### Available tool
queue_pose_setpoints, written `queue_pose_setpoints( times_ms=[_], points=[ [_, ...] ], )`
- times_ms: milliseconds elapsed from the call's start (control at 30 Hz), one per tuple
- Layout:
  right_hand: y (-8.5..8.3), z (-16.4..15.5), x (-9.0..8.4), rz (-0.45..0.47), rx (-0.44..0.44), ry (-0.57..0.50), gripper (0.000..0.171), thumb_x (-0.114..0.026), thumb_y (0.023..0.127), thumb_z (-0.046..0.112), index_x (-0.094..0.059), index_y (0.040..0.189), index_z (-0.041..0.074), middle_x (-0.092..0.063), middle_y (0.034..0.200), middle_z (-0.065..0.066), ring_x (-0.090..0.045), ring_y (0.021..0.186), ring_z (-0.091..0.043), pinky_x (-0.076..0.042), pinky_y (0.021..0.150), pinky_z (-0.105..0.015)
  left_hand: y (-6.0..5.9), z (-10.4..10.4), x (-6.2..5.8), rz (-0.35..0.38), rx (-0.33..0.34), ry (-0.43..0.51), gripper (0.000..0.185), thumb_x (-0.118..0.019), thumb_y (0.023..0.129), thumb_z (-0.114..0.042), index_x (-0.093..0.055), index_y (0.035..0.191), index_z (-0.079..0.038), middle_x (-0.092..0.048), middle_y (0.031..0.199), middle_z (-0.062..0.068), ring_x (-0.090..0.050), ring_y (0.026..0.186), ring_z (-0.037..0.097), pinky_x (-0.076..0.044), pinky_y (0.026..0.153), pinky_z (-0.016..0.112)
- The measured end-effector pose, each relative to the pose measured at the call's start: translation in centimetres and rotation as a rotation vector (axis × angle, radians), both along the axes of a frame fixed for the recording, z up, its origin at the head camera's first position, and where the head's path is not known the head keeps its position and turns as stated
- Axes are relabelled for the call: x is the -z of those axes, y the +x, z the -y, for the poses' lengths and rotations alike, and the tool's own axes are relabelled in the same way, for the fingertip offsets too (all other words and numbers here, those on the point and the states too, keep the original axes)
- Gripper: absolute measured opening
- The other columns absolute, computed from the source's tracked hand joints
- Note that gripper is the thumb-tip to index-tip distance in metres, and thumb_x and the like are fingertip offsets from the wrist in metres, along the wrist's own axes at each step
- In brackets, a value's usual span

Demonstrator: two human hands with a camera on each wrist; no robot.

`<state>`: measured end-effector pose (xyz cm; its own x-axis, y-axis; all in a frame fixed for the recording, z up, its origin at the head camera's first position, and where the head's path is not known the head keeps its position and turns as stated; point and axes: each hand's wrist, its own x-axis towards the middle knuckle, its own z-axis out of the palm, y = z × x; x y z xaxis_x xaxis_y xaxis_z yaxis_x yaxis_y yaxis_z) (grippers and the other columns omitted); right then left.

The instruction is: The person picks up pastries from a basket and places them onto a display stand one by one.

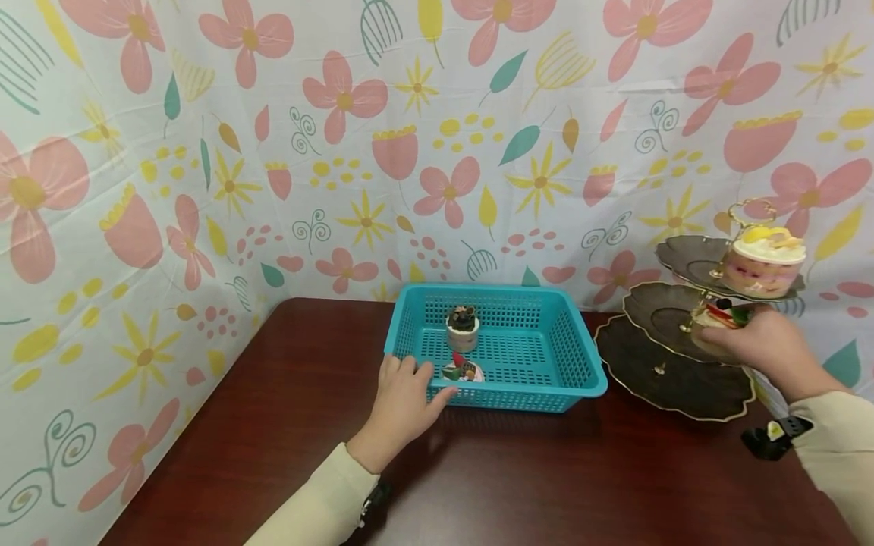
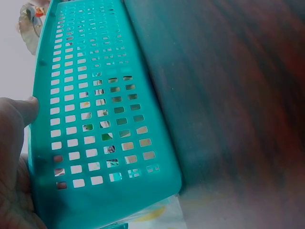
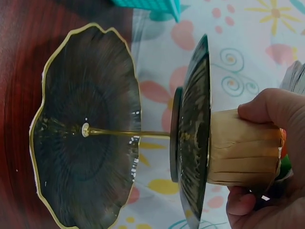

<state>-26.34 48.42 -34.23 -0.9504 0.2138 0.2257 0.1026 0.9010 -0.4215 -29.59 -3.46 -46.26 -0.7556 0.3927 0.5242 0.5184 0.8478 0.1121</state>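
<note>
A teal plastic basket [image 1: 573, 356] stands on the dark wooden table and holds two small cakes: a dark-topped one [image 1: 462, 327] and a fruit-topped one [image 1: 463, 371]. My left hand [image 1: 403, 402] rests on the basket's near left rim with straight fingers; the left wrist view shows the thumb against the basket wall [image 2: 95, 124]. My right hand [image 1: 751, 341] grips a paper-cup cake [image 3: 243, 152] with red fruit, set on the middle plate [image 3: 193, 138] of a dark three-tier stand [image 1: 676, 364]. Another cream cake [image 1: 763, 262] sits on the top tier.
A floral cloth backdrop [image 1: 341, 152] closes off the back and left of the table. The stand's bottom plate [image 3: 86, 129] has a gold rim and a thin gold post. Bare table [image 1: 512, 478] lies in front of the basket.
</note>
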Motion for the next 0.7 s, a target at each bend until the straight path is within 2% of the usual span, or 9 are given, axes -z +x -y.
queue_pose_setpoints(
  times_ms=[267,367,467,567,700],
  points=[
    [-0.5,-0.8,0.5,-0.007,0.005,0.004,0.067,-0.073,0.088,0.042,-0.050,0.108,-0.017,-0.060,0.086,-0.033,-0.060,0.073,-0.042,-0.046,0.056,-0.040,0.0,-0.1,-0.1,-0.046,0.009,-0.002,0.047,-0.065,0.093,-0.057,-0.061,0.091,-0.011,-0.048,0.082,0.005,-0.042,0.088,0.026,-0.038,0.094,0.054],
    [-0.7,-0.9,0.8,0.000,0.014,0.006,0.064,-0.072,0.088,0.043,-0.051,0.102,-0.016,-0.059,0.081,-0.029,-0.058,0.069,-0.037,-0.045,0.054,-0.040,-0.1,-0.1,0.0,-0.057,0.010,-0.008,0.046,-0.065,0.093,-0.057,-0.060,0.090,-0.011,-0.047,0.081,0.005,-0.041,0.087,0.025,-0.038,0.091,0.052],
    [-0.8,-1.0,1.2,-0.004,0.018,0.009,0.058,-0.071,0.088,0.042,-0.051,0.095,-0.012,-0.057,0.077,-0.023,-0.055,0.066,-0.033,-0.043,0.053,-0.038,0.0,-0.1,0.0,-0.051,0.009,-0.012,0.046,-0.065,0.093,-0.058,-0.060,0.090,-0.012,-0.048,0.082,0.005,-0.041,0.087,0.025,-0.038,0.092,0.053],
    [-0.9,-1.1,1.3,-0.017,0.014,0.007,0.058,-0.071,0.088,0.041,-0.050,0.099,-0.012,-0.056,0.080,-0.025,-0.055,0.068,-0.036,-0.042,0.054,-0.037,0.0,-0.1,0.1,-0.050,0.006,-0.013,0.046,-0.065,0.093,-0.058,-0.062,0.092,-0.012,-0.050,0.084,0.005,-0.042,0.089,0.026,-0.038,0.095,0.054],
    [-1.1,-0.9,1.4,-0.008,0.015,0.021,0.057,-0.070,0.088,0.042,-0.050,0.093,-0.010,-0.057,0.078,-0.025,-0.056,0.067,-0.035,-0.043,0.054,-0.037,0.0,0.0,0.0,-0.052,0.006,-0.009,0.046,-0.065,0.093,-0.058,-0.062,0.093,-0.011,-0.051,0.085,0.006,-0.043,0.089,0.026,-0.038,0.094,0.054]
  ],
)
